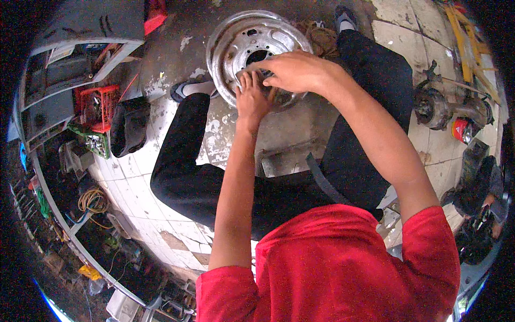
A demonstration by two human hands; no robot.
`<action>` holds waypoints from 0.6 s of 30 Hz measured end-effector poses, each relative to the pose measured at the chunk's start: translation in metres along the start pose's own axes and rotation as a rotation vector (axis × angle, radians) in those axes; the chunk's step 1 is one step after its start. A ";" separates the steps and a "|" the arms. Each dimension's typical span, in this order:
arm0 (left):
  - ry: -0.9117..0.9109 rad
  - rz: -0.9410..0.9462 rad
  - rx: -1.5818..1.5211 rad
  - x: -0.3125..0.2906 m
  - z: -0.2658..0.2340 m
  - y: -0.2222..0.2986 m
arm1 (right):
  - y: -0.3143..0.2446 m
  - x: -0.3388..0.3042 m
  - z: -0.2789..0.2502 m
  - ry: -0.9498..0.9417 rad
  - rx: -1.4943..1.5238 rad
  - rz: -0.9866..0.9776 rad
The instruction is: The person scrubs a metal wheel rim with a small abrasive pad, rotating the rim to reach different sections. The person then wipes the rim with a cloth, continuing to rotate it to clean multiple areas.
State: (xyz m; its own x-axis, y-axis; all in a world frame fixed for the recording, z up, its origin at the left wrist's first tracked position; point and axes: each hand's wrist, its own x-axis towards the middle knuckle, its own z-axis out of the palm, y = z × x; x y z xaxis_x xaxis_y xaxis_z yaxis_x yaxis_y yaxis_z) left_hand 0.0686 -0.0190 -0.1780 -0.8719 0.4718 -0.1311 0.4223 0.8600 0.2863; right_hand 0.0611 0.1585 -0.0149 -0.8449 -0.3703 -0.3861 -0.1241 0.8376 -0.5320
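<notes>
A silver-grey steel wheel rim [225, 40], scuffed and worn, stands tilted in front of me between my feet. Its dark centre hole and ring of small holes show beside my fingers. My left hand [252, 101] lies on the near part of the wheel face, fingers stretched out and slightly apart. From the right, my right hand [298, 71] reaches over the wheel's centre, its fingers bent and its thumb apart from them. The two hands' fingertips nearly meet, and no held object shows. Part of the wheel's lower right is hidden by my hands.
At left stand a grey metal cabinet [91, 24], a red plastic crate [109, 110] and a green crate [97, 144]. Coiled hose [93, 200] lies lower left. To the right are a greasy metal axle part [432, 109] and a red can [462, 129]. Brown rope-like material [322, 40] lies behind the wheel.
</notes>
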 end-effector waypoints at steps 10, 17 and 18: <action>-0.121 -0.046 0.029 0.012 -0.010 0.000 | -0.003 -0.003 -0.005 -0.023 0.008 0.015; -0.084 -0.002 -0.055 0.001 -0.012 -0.003 | -0.002 0.000 0.001 -0.043 0.009 0.010; -0.069 0.000 -0.022 0.008 -0.013 -0.003 | -0.005 -0.002 -0.001 -0.048 0.002 0.030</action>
State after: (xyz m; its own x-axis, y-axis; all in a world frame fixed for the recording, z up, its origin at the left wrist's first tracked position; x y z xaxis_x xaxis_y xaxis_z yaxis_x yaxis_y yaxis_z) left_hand 0.0578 -0.0201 -0.1679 -0.8527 0.4844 -0.1958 0.4157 0.8560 0.3074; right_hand 0.0628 0.1560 -0.0107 -0.8223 -0.3637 -0.4377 -0.0977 0.8479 -0.5210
